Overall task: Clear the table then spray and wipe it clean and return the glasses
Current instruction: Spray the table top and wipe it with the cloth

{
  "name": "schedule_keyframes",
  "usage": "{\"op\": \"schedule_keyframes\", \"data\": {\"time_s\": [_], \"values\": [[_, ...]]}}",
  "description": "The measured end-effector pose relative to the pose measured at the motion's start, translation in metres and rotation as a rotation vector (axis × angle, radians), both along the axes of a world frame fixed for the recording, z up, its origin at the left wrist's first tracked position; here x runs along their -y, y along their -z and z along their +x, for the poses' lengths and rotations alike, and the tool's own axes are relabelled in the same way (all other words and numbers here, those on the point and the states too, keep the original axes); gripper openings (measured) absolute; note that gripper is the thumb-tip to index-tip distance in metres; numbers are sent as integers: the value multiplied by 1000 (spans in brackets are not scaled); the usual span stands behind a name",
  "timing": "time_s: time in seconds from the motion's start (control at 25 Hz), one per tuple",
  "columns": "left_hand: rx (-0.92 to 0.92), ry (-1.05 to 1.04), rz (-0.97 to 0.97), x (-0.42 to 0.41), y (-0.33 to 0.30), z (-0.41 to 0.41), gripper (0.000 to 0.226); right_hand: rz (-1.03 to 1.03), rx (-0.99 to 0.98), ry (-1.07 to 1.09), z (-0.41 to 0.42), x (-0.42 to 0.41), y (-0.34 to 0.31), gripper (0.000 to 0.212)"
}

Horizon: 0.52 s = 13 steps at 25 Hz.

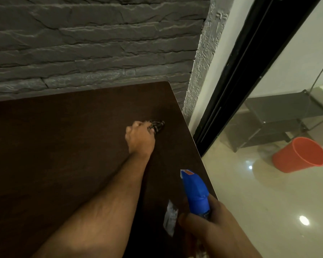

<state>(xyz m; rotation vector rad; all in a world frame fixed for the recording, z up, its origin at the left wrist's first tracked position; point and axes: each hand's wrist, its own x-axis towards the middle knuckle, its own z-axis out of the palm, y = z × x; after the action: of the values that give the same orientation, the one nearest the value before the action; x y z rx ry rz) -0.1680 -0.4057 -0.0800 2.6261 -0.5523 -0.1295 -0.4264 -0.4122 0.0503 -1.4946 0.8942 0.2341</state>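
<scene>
Here, left hand outstretched, clutching cloth on table (dark), right hand gripping spray bottle

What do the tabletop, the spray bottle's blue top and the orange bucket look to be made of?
The tabletop looks like dark brown wood or wood-look laminate, matte, with a pale edge strip. The spray bottle's blue top seems moulded plastic with a smooth, slightly glossy surface. The orange bucket looks like thin plastic, uniform in colour, seen through the glass.

One dark table carries one striped cloth near its far right corner. Two hands show: left hand, right hand. One blue spray bottle. One orange bucket.
</scene>
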Motion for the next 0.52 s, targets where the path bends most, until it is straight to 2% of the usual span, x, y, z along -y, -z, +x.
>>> {"op": "schedule_keyframes", "data": {"time_s": [0.04, 0.16, 0.2, 0.24, 0.28, 0.32, 0.44, 0.48, 0.52], "values": [[-5, 120, -8, 4, 0, -16, 31, 4, -2, 11, -1, 1, 1, 32], [-63, 725, -82, -19, 0, -76, 30, -18, 7, 47, 0, 5, 0, 30], [-50, 862, -99, -33, 1, -81, 29, -26, 20, 70, 0, 7, 0, 34], [-7, 911, -104, -41, 5, -76, 29, -32, 30, 99, 0, 10, -2, 36], [29, 852, -85, -43, 7, -61, 29, -36, 42, 125, 0, 13, -3, 36], [57, 705, -60, -40, 9, -45, 28, -39, 60, 147, -1, 17, -5, 33], [42, 107, -44, -14, 6, -16, 30, -47, 113, 184, -2, 28, -7, 19], [39, 18, -37, 0, 4, -24, 30, -44, 125, 193, -2, 32, -7, 17], [18, 33, -36, 12, 3, -38, 30, -32, 136, 201, -3, 34, -8, 16]]}}
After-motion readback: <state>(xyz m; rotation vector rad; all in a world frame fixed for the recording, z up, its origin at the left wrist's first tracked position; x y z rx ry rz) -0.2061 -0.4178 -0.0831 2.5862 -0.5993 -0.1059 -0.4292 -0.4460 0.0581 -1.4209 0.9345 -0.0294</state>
